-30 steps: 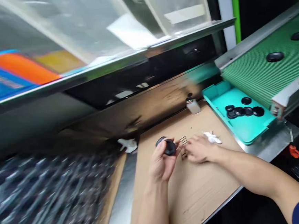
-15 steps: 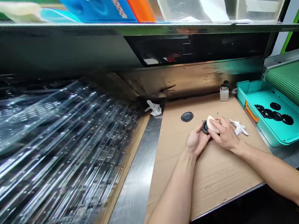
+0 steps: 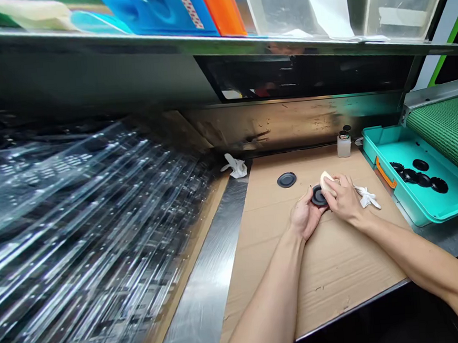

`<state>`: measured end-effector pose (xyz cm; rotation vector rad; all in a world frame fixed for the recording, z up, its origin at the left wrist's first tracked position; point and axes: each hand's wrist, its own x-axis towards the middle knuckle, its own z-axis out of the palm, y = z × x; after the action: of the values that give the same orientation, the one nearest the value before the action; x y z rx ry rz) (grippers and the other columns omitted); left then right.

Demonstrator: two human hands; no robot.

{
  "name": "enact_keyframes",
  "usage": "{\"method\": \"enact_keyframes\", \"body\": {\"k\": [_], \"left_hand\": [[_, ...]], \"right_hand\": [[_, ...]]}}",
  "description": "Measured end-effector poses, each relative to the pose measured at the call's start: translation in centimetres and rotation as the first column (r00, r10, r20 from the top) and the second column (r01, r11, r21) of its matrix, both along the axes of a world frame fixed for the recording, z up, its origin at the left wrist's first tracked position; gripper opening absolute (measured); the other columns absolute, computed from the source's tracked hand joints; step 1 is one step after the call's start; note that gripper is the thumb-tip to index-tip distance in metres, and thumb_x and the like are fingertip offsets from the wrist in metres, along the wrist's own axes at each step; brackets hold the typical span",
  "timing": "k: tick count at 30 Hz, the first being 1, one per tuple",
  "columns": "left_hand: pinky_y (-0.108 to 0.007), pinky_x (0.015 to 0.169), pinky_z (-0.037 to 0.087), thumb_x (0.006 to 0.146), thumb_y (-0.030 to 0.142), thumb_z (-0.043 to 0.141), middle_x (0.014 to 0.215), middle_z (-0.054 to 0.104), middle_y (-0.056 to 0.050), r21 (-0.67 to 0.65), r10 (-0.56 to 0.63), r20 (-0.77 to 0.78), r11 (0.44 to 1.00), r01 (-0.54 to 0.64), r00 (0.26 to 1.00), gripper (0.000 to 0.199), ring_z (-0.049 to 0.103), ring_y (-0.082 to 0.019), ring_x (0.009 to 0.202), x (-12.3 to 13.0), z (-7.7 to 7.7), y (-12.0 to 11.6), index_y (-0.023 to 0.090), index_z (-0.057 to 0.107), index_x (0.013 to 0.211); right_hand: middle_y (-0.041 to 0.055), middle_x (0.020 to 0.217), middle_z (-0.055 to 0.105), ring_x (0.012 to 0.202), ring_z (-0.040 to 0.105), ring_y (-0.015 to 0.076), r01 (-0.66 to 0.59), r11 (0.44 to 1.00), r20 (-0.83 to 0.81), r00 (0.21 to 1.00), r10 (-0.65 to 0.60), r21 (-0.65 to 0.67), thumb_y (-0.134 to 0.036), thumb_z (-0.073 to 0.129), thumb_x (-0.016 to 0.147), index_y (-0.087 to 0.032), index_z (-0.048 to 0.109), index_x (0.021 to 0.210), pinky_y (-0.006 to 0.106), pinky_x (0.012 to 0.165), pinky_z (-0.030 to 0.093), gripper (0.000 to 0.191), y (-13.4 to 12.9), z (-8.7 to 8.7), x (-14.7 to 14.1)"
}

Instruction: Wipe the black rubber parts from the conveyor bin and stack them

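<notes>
Left hand (image 3: 306,216) cupped a black rubber disc (image 3: 318,196) by its rim above the cardboard (image 3: 332,271); right hand (image 3: 346,200) gripped a cream sponge (image 3: 326,180) against it. Disc judged light, somewhat flexible; rim hold advised.

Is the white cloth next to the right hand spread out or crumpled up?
Crumpled: the white cloth lies bunched in folds on the cardboard, beside the right hand.
</notes>
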<state>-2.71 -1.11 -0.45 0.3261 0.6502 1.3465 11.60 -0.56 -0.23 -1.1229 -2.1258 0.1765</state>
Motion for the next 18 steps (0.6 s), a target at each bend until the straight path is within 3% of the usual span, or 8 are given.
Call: {"method": "enact_keyframes", "body": {"k": [3,7,11,14,18], "left_hand": [[-0.038,0.102,0.056,0.102,0.025,0.05,0.106,0.077,-0.012,0.0,0.011,-0.013,1.0,-0.011,1.0,0.026,0.072,-0.021,0.104,0.1,-0.2,0.0,0.011,0.073,0.104],[-0.039,0.101,0.057,0.103,0.025,0.048,0.106,0.077,-0.011,-0.016,0.026,-0.043,1.0,-0.027,0.999,0.028,0.072,-0.021,0.105,0.2,-0.2,-0.1,0.012,0.073,0.1],[-0.039,0.101,0.057,0.102,0.027,0.05,0.111,0.076,-0.014,-0.016,0.01,-0.043,1.0,-0.011,0.999,0.027,0.071,-0.024,0.109,-0.1,-0.4,0.0,0.012,0.073,0.102],[-0.038,0.1,0.057,0.102,0.026,0.051,0.109,0.077,-0.013,-0.018,0.038,-0.063,0.999,-0.04,0.997,0.027,0.072,-0.023,0.105,-0.2,-0.5,0.0,0.012,0.073,0.101],[-0.037,0.1,0.058,0.103,0.028,0.049,0.109,0.077,-0.014,-0.014,-0.004,-0.064,1.0,0.003,0.998,0.03,0.072,-0.023,0.106,-0.2,-0.4,-0.1,0.011,0.074,0.104]], "right_hand": [[0.0138,0.128,0.057,0.114,0.051,0.03,-0.068,0.998,0.048,0.997,0.068,-0.004,-0.03,0.056,0.097,-0.025,0.064,0.138,0.045,0.099,0.05,0.043,0.2,0.0,0.1],[0.0157,0.125,0.057,0.111,0.051,0.0313,0.056,0.998,0.079,0.995,-0.053,-0.028,-0.03,0.055,0.097,-0.023,0.066,0.134,0.047,0.097,0.049,0.039,0.0,0.0,0.1],[0.013,0.13,0.057,0.11,0.051,0.0292,-0.066,0.998,0.113,0.991,0.068,-0.023,-0.031,0.055,0.098,-0.026,0.064,0.137,0.044,0.096,0.05,0.04,-0.4,-0.1,0.0],[0.0146,0.124,0.058,0.11,0.05,0.0299,0.033,0.999,0.093,0.995,-0.031,-0.028,-0.03,0.056,0.097,-0.023,0.066,0.133,0.045,0.095,0.049,0.038,-0.6,-0.1,-0.1],[0.0125,0.126,0.058,0.108,0.05,0.028,-0.072,0.997,0.116,0.99,0.075,-0.029,-0.031,0.056,0.098,-0.025,0.066,0.131,0.043,0.095,0.049,0.035,-0.9,0.1,-0.2]]}}
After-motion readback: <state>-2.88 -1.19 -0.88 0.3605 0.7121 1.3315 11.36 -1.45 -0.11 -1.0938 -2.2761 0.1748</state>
